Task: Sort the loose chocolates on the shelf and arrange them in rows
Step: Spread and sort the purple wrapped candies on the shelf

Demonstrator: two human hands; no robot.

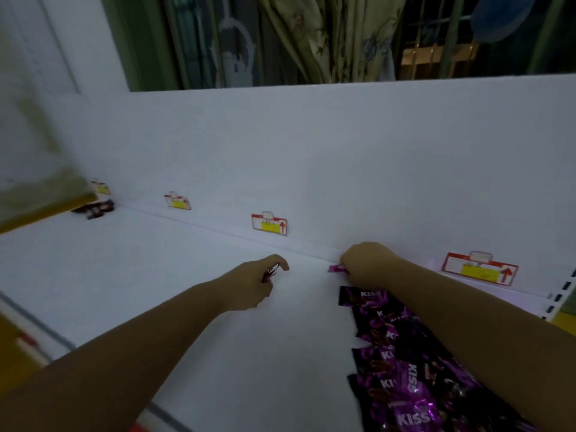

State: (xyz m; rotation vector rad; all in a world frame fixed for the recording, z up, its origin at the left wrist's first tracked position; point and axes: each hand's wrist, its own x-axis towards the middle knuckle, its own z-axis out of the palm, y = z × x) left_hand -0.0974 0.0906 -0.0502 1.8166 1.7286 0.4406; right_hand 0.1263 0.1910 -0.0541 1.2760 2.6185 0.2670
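Reaching across a white shelf, both bare arms stretch toward the back panel. Right hand sits at the rear edge of the shelf, fingers curled down, pinching a pink-purple wrapped chocolate; only its twisted end sticks out to the left of the grip, long axis roughly along the back wall. Left hand hovers mid-shelf, fingers curled around a few dark red wrapped chocolates, ends poking out forward and up; exact count unclear.

Purple "KISS" chocolates lie in a line under and beside the right forearm, running from near the back edge to the front right corner, packs overlapping, each pack's long axis roughly crosswise to the line, dark glossy wrappers with white lettering. Right forearm covers part of them.

Small dark pile of chocolates sits far left at the back corner, well apart from both hands, blurred.

Red-and-yellow price tags are stuck along the back panel, one just beside the right hand. Curtains hang behind the shelf unit.
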